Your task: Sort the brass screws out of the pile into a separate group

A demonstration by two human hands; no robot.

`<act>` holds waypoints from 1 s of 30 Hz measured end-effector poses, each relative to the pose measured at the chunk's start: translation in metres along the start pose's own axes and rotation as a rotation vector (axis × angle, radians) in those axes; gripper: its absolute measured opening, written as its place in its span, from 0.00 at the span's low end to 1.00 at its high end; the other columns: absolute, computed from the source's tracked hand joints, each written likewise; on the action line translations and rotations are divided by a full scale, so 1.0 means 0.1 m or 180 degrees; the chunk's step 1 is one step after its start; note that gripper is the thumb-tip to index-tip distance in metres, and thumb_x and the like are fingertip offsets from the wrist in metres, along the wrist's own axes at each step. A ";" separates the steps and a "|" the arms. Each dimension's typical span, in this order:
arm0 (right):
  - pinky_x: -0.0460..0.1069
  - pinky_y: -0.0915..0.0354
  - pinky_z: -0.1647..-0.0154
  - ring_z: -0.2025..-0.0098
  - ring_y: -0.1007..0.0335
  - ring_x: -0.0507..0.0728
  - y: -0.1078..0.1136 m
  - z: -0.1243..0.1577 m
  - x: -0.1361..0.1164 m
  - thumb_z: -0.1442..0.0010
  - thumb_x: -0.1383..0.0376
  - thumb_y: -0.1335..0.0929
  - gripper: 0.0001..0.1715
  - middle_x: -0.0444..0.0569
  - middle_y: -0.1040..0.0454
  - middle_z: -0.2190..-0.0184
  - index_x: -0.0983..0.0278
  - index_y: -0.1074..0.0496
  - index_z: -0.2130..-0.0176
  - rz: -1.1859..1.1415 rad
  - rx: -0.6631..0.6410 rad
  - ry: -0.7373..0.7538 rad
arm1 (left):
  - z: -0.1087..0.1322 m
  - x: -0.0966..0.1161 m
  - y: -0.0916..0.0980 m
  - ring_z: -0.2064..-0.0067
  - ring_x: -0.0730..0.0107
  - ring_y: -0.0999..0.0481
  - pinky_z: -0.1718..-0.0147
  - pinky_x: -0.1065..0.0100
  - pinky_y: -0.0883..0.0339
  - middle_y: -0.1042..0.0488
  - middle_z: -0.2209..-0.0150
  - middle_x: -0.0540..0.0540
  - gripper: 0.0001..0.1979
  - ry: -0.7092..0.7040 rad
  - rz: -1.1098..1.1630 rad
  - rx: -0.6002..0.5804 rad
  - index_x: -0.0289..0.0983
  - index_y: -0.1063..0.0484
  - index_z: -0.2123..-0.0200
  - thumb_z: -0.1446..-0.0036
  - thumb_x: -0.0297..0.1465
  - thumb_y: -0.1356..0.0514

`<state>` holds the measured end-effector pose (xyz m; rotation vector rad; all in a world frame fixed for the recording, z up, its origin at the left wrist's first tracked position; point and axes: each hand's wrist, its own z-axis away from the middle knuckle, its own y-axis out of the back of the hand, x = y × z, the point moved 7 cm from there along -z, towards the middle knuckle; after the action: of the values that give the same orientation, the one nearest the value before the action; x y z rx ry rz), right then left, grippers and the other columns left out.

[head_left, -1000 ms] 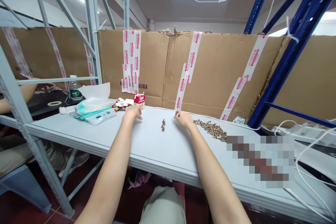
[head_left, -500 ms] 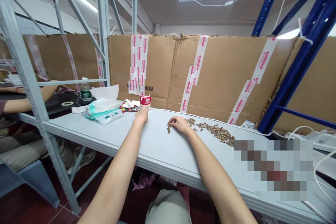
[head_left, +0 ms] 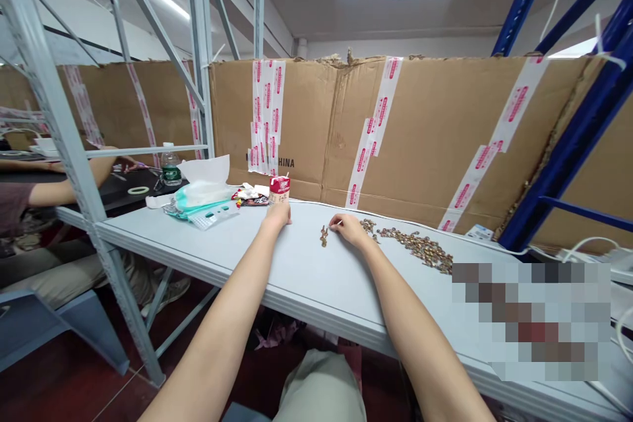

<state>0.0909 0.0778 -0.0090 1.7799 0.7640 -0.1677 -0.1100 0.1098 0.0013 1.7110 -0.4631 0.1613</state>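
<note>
My left hand [head_left: 279, 215] rests on the grey table [head_left: 297, 264], closed, right in front of a red-and-white drink carton [head_left: 279, 190]. Its fingers curl away from me, so whatever they may hold is hidden. My right hand [head_left: 347, 228] is bent in a pinch at the table top, and anything between its fingertips is too small to name. Just left of those fingertips lies a little cluster of small brass-coloured metal pieces [head_left: 324, 236]. More such pieces form a small group [head_left: 368, 226] behind my right hand and a long pile [head_left: 420, 249] farther right.
Plastic packaging [head_left: 202, 201] and snack wrappers [head_left: 253, 195] lie at the left. A cardboard wall [head_left: 316, 125] borders the back. A grey metal post [head_left: 64, 165] and a blue post [head_left: 558, 151] flank the table. Another person's arm [head_left: 74, 188] is at the far left; a blurred patch covers the right.
My right hand has drawn slightly away from the small cluster of pieces, leaving it uncovered. My left hand stays by the carton. The whole view has shifted a little.
</note>
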 end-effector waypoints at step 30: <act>0.44 0.42 0.82 0.81 0.40 0.48 0.26 -0.02 -0.12 0.55 0.59 0.32 0.15 0.48 0.30 0.78 0.69 0.27 0.72 -0.1896 0.0513 0.0006 | -0.02 0.65 -0.22 0.68 0.67 0.28 0.64 0.68 0.38 0.23 0.73 0.43 0.14 -0.0800 0.2896 0.0152 0.31 0.24 0.74 0.59 0.38 0.38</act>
<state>0.0960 0.0711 0.0179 1.6528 1.2969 -0.6366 -0.0419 0.1009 0.0053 1.4576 -1.4146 0.6144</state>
